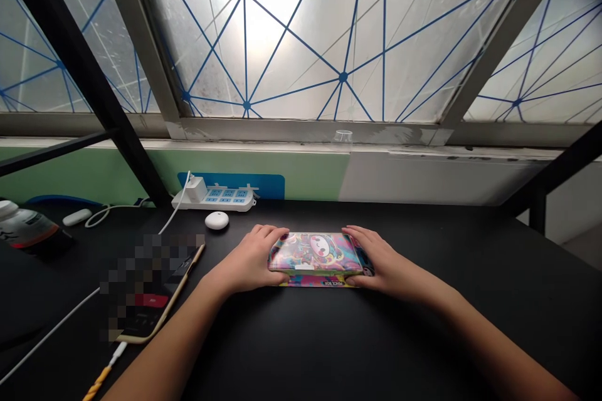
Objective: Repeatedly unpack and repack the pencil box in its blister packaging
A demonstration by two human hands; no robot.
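A colourful pencil box with a cartoon face on its lid lies on the black table in front of me. Beneath it shows the edge of a bright printed sheet or carton, whose lettering is upside down; I cannot tell which. My left hand grips the left end of the pencil box, thumb along the near side and fingers over the far side. At the right end, my right hand holds it in the same way, its fingers also beside the printed piece underneath.
A phone or tablet, partly blurred out, leans left of my left arm with a cable attached. Behind it are a white earbud case and a power strip. A bottle lies far left. Black frame bars rise before the window.
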